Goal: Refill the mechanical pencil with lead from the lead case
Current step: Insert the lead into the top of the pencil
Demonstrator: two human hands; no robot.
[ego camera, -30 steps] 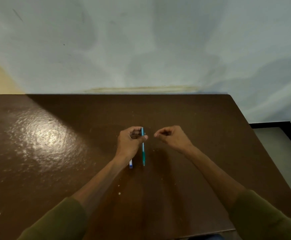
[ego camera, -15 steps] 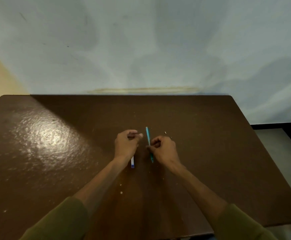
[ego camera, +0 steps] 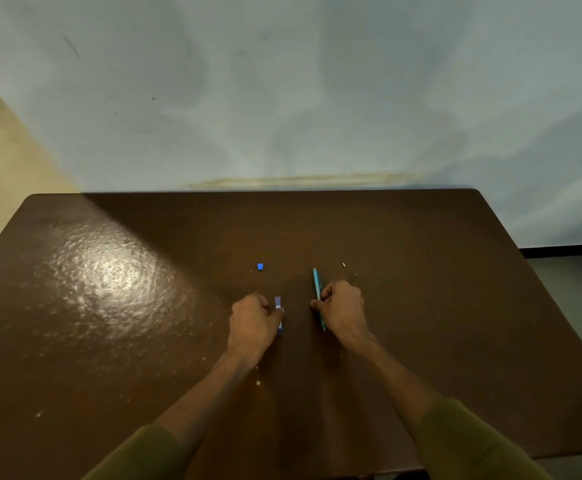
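**Both hands hold something above the brown table**

The left hand (ego camera: 252, 325) has its fingers curled, and its thumb and fingertips pinch the lead case (ego camera: 278, 313), a small white and purple-blue stick. The case points away from the person, toward 12 o'clock, and its far end shows beyond the thumb. The right hand (ego camera: 343, 311) is also curled, and it grips the mechanical pencil (ego camera: 317, 289), which is teal. The pencil passes through the fist: its far end points to about 12 o'clock, slightly to 11, and its near end comes out below the thumb, toward 6 o'clock. I cannot tell if the pencil touches the table (ego camera: 109, 341).

The two hands are near each other, with a narrow gap of table between them. The case is at 9 o'clock from the pencil.

A small blue cap (ego camera: 260, 267) lies on the table at about 11 o'clock from the left hand, apart from it. A tiny pale piece (ego camera: 343, 264) lies at 12 o'clock from the right hand; what it is I cannot tell.
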